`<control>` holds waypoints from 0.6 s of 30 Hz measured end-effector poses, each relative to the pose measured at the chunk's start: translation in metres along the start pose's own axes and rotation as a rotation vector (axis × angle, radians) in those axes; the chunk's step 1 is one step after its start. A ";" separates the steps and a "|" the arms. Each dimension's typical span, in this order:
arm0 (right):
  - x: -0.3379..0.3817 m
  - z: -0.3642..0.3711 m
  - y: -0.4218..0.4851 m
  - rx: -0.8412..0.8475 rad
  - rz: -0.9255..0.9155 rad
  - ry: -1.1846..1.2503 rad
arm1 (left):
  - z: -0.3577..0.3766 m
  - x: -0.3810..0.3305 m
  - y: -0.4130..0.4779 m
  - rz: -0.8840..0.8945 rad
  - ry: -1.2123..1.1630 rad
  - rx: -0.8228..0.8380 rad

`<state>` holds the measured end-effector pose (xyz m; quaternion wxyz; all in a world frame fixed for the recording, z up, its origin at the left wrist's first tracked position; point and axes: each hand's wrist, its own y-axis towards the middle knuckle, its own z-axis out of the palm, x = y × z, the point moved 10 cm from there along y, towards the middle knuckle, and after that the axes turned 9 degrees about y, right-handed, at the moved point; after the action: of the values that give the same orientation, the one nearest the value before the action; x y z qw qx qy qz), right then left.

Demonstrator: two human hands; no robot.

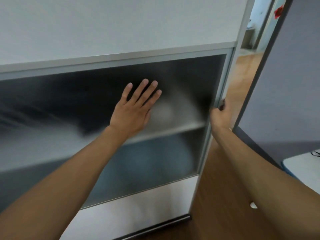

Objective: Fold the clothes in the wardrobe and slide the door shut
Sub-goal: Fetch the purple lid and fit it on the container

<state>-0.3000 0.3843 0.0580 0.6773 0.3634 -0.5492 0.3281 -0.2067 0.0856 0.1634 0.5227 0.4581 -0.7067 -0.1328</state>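
While I slide the door [173,135] shut | left hand [133,108] flat, fingers spread on frosted glass | right hand [220,113] curled round door's edge frame [206,144] | clothes (blurred shapes behind glass) on shelves | tip: push evenly, free right fingers before closure.

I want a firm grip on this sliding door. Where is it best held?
By the metal edge frame on the door's right, fingers wrapped round it from the right, as the right hand does; the frosted panel under the flat left hand offers no grip.
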 end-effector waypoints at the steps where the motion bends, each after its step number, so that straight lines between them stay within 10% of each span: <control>1: 0.000 0.001 0.000 0.000 0.002 -0.006 | 0.001 0.002 -0.001 0.011 -0.016 0.007; 18: 0.013 0.081 -0.125 0.376 -0.055 0.116 | -0.016 0.055 -0.097 -0.063 0.015 0.248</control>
<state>-0.2328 0.2509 0.0654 0.6368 0.4788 -0.4282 0.4266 -0.1458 -0.0059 0.1393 0.4627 0.5420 -0.6992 -0.0572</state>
